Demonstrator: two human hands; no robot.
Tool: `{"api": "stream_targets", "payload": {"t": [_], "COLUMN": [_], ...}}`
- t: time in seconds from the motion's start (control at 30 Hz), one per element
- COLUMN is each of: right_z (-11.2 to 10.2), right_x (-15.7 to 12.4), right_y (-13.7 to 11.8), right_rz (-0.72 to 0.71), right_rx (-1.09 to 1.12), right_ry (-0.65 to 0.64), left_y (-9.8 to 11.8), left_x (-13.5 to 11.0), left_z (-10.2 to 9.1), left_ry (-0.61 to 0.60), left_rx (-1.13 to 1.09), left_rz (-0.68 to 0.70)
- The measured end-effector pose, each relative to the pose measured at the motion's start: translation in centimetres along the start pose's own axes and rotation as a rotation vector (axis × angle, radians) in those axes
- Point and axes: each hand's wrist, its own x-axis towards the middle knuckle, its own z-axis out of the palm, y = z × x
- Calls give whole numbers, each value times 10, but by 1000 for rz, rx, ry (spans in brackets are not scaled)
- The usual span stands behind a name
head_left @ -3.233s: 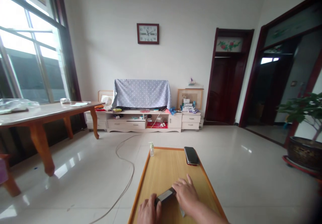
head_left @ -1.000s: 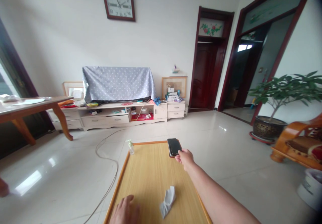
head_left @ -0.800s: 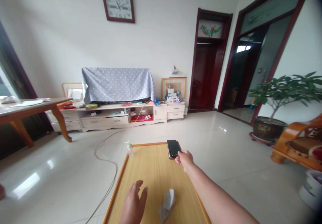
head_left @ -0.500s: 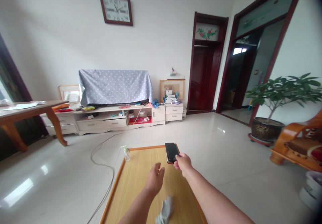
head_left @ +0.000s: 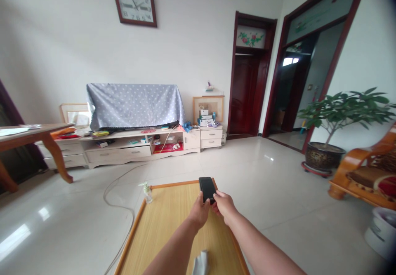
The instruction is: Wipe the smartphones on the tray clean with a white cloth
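Note:
A black smartphone (head_left: pixel 207 188) is held over the far right end of a wooden table, its dark screen facing up. My left hand (head_left: pixel 200 211) grips its near left edge, thumb along the side. On the near right corner my right hand (head_left: pixel 225 205) is closed, with the fingers partly hidden beneath. A pale grey cloth (head_left: pixel 201 262) lies at the near end of the table, below my forearms. At the table's far left corner stands a clear pump bottle (head_left: pixel 147 193) with a light green top.
The low wooden table (head_left: pixel 167 221) has a raised orange rim. A cable (head_left: pixel 133 213) runs along the floor to its left. Further off are a white TV cabinet (head_left: pixel 117 154), a potted plant (head_left: pixel 323 157), a wooden chair (head_left: pixel 349 176) and a bucket (head_left: pixel 382 233).
My left hand has moved up and right and taken hold of the phone, which only my right hand held before. The view has shifted slightly to the right.

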Motion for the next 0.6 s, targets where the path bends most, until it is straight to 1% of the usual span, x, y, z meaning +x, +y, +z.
{"api": "stream_targets", "payload": {"t": [0.13, 0.23, 0.33, 0.4, 0.5, 0.6], "right_z": [-2, -7, -13, -14, -9, -2], "right_x": [2, 7, 14, 20, 25, 27], "right_y": [0, -3, -8, -11, -11, -8], "right_rz": [8, -53, -128, -160, -174, -161], "right_rx": [-101, -150, -180, -200, -235, -277], "right_ry": [-23, 34, 95, 110, 90, 25], "left_y": [-2, -7, -12, -14, -15, -15], "left_x": [6, 11, 18, 22, 28, 33], "left_z": [0, -1, -2, -3, -2, 1], "left_ry": [0, 16, 51, 61, 62, 57], "left_rx": [9, 15, 8, -5, -28, -49], "left_rz": [-5, -25, -97, -147, -200, -230]}}
